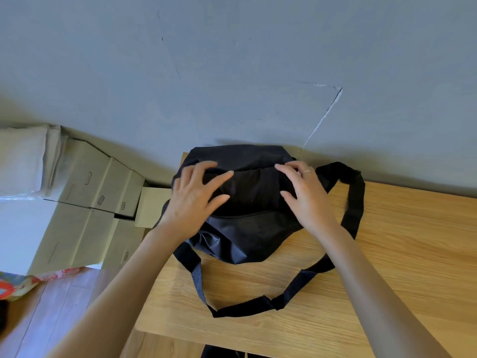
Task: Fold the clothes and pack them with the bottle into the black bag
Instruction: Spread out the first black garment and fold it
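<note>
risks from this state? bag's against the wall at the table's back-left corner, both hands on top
1. The bag sits at the table corner with its left side over the edge; a push from the left hand or right hand could tip it toward the boxes.
2. The strap loops near the front edge and could snag an arm.
3. No clothes or bottle are visible, so packing cannot be confirmed.

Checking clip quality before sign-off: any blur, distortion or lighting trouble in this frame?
Head view: wide-angle bending tilts the wall and table; left hand fingers slightly motion-blurred, right hand sharper; soft even light, no glare; black bag loses detail in its dark folds.
</note>
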A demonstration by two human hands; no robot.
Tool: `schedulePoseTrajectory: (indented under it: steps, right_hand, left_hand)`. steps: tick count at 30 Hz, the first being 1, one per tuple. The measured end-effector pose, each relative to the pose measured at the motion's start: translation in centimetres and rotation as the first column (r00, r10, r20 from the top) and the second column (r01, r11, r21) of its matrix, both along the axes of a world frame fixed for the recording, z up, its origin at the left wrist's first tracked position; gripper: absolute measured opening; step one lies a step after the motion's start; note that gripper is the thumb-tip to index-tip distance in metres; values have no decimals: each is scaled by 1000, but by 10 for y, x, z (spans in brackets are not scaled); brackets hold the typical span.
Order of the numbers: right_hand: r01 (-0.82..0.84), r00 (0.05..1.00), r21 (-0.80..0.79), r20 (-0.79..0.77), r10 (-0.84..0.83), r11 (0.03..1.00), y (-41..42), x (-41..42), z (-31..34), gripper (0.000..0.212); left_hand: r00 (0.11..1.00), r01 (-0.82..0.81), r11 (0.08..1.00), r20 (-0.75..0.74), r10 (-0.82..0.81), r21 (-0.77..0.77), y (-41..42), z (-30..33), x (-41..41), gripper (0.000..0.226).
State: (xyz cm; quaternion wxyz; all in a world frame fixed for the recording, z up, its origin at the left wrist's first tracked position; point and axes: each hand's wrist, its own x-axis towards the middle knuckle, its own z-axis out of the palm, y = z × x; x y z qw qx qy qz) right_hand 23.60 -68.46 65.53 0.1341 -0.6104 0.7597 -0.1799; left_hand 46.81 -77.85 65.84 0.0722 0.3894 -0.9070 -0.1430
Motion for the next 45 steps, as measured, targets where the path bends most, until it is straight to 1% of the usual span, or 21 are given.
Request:
schedulePoseTrajectory:
  steps: [1, 3, 4, 6, 8, 12, 17, 22, 29, 32, 38, 39, 42, 43, 45]
  right_hand:
    - [-33, 997, 30, -63, 35, 999, 0, -4, -2, 61]
    - [-84, 987, 107, -130, 97, 991, 1, -10, -8, 71]
    - [-97, 983, 132, -144, 115, 987, 1, -13, -10, 75]
    - [-125, 975, 175, -159, 153, 977, 1, -17, -11, 80]
    - [-166, 968, 228, -146, 202, 959, 1, -21, -11, 84]
    - [-201, 950, 297, -173, 260, 933, 0, -22, -12, 89]
    - [-133, 945, 266, -256, 203, 955, 1, -10, -14, 81]
    - [-109, 950, 257, -257, 177, 960, -2, -7, -15, 72]
    - [-16, 953, 147, -296, 59, 989, -3, 1, -25, 64]
    - [-27, 955, 135, -290, 66, 991, -4, -5, -25, 63]
    - [-66, 941, 92, -325, 93, 994, -6, -5, -32, 54]
    - [-62, 943, 78, -323, 84, 995, -9, -4, -33, 51]
    - [-58, 946, 15, -319, 60, 998, -14, -7, -36, 31]
    - [-57, 948, 2, -314, 54, 998, -15, -7, -36, 28]
    - [-40, 957, -27, -288, 31, 999, -17, -7, -34, 29]
  left_hand:
    - [995, 98, 995, 1, -98, 34, 2, 0, -8, 53]
    - [959, 269, 957, 59, -276, 110, 8, -3, -25, 59]
    - [938, 318, 937, 94, -333, 146, 10, -7, -32, 61]
    - [912, 349, 912, 147, -383, 213, 12, -18, -39, 64]
    - [901, 350, 906, 180, -395, 237, 10, -27, -40, 66]
    - [875, 384, 899, 226, -427, 211, 10, -36, -37, 71]
    - [875, 393, 899, 222, -430, 195, 13, -40, -36, 69]
    - [879, 386, 901, 216, -424, 197, 13, -42, -37, 67]
    - [889, 375, 903, 195, -414, 207, 17, -44, -39, 67]
    - [893, 370, 904, 188, -409, 213, 16, -44, -38, 65]
    - [891, 375, 899, 181, -417, 225, 16, -44, -39, 62]
    - [892, 374, 898, 176, -417, 232, 16, -44, -39, 62]
    - [886, 387, 890, 169, -431, 240, 16, -44, -39, 60]
    - [881, 398, 887, 172, -441, 237, 16, -45, -38, 60]
    - [870, 419, 881, 180, -459, 221, 16, -46, -36, 59]
